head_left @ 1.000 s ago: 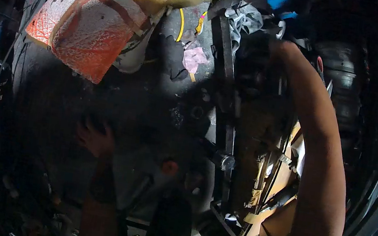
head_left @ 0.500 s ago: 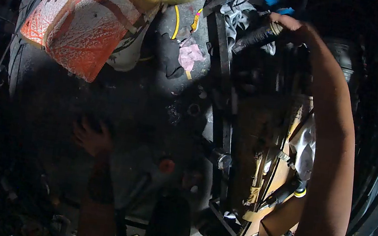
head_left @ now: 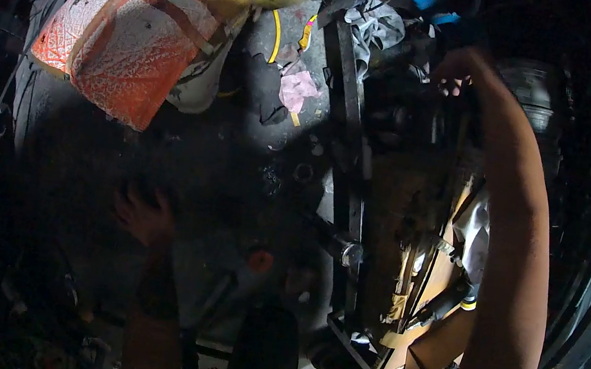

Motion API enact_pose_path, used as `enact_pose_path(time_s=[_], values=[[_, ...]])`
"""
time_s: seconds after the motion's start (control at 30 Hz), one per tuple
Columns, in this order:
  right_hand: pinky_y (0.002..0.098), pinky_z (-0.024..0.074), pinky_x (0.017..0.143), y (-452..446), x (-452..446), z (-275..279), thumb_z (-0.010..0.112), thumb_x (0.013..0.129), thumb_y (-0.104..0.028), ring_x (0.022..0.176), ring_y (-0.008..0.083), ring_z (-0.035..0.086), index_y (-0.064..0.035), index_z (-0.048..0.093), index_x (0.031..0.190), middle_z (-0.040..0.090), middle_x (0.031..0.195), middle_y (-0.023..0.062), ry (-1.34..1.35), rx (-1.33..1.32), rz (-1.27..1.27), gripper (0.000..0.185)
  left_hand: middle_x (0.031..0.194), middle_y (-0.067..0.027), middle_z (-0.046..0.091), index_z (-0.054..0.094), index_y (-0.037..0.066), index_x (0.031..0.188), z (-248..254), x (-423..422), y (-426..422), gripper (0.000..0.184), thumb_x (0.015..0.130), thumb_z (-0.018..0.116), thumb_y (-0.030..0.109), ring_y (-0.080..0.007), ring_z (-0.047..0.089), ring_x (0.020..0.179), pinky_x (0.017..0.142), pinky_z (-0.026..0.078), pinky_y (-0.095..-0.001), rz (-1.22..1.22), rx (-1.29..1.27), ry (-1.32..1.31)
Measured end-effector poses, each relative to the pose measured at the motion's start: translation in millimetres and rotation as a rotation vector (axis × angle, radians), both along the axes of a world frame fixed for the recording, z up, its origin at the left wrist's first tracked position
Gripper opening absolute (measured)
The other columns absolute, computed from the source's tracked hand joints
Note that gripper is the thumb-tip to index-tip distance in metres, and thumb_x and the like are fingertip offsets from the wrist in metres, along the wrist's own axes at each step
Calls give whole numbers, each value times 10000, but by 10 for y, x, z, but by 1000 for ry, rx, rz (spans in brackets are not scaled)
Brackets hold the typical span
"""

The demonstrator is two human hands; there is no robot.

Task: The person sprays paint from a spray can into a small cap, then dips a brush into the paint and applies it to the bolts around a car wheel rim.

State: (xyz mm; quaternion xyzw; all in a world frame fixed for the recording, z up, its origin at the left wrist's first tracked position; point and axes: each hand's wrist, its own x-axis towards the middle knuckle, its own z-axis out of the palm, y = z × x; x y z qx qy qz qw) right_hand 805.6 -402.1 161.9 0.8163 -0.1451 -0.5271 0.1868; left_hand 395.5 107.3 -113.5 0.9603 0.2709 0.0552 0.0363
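Observation:
My left hand (head_left: 146, 215) lies in deep shadow on the dark surface (head_left: 95, 156), its fingers spread and nothing visible in it. My right hand (head_left: 462, 70) is stretched to the upper right, over a dark cluttered area beside a grey crumpled cloth (head_left: 378, 28). Its fingers are curled with the tips pointing down; what they grip is lost in the dark. Below that arm lie cardboard pieces (head_left: 433, 347) and a dark tool-like item with a yellow ring (head_left: 468, 304).
An orange and white taped bundle (head_left: 141, 49) sits at the upper left. Near it are a pink cloth (head_left: 297, 90) and a yellow strap (head_left: 276, 35). A dark metal bar (head_left: 353, 94) runs down the middle. A ribbed metal cylinder (head_left: 531, 93) stands at the right.
A dark cylinder with a pale end, in my right hand half a second ago, no longer shows clearly. That hand has shifted slightly right and down, its fingers now pointing down. My left hand has stayed put.

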Motion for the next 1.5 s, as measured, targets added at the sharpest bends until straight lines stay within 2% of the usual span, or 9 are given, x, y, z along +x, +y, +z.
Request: enact_pose_path(time_s=[0.2,0.3,0.4,0.5,0.7,0.8,1.2,1.3,1.5], values=[[415,559,830,-320,244,-326,624,867,-585,901,278,715,-89,761,1030,750,925,159,-771,-11,400,540,1529,-205,395,456,111,1458,-108,-32,99,634,965,573,492,-392,386,1414,1187,231,-611,-26,52,-24],[428,573,817,-99,255,-323,633,850,-530,912,313,725,-57,757,1038,754,966,174,-770,261,160,524,1506,-234,394,480,69,1407,-26,-14,45,642,934,553,497,-391,358,1423,1193,206,-606,8,26,-9],[433,572,800,-152,359,-807,674,817,-517,916,296,728,-48,764,1006,757,980,174,-567,24,568,514,1503,-232,398,477,62,1407,102,13,-24,647,927,570,485,-391,353,1425,1189,213,-609,-7,-24,-16],[422,568,833,-118,410,-649,776,742,-417,951,279,726,-64,746,1084,755,1035,162,-494,69,383,493,1504,-226,399,474,62,1410,80,49,2,656,924,572,492,-387,346,1431,1189,210,-610,-22,-31,-44],[407,579,830,-55,94,37,859,600,-213,936,261,729,-97,642,1294,741,1087,139,-552,87,672,736,1517,-214,392,464,80,1423,65,-23,-23,642,942,548,496,-389,342,1436,1186,206,-623,-11,-50,-9],[446,570,918,13,31,238,826,629,-226,1073,304,703,-223,673,1301,732,1147,119,-592,179,658,689,1526,-216,387,455,92,1450,43,-9,7,640,971,547,506,-395,327,1444,1204,179,-595,-22,-52,-12],[439,575,849,-256,-78,527,814,700,-205,989,357,713,-191,644,1318,732,1087,154,-816,310,814,641,1505,-201,414,450,125,1454,7,-20,-18,626,973,533,518,-395,362,1416,1195,207,-596,-2,-1,5],[449,580,842,-233,-117,569,826,670,-117,1036,382,702,-106,623,1286,720,1112,195,-701,141,700,649,1504,-241,385,429,88,1463,7,2,30,689,944,529,529,-427,331,1429,1191,182,-629,-5,-48,0],[400,546,926,-607,-151,696,827,734,-241,1103,329,689,-7,588,1320,710,1191,184,-675,434,752,674,1496,-238,395,446,81,1438,47,-8,-8,671,938,543,518,-424,346,1420,1187,195,-623,-9,-48,-7]])
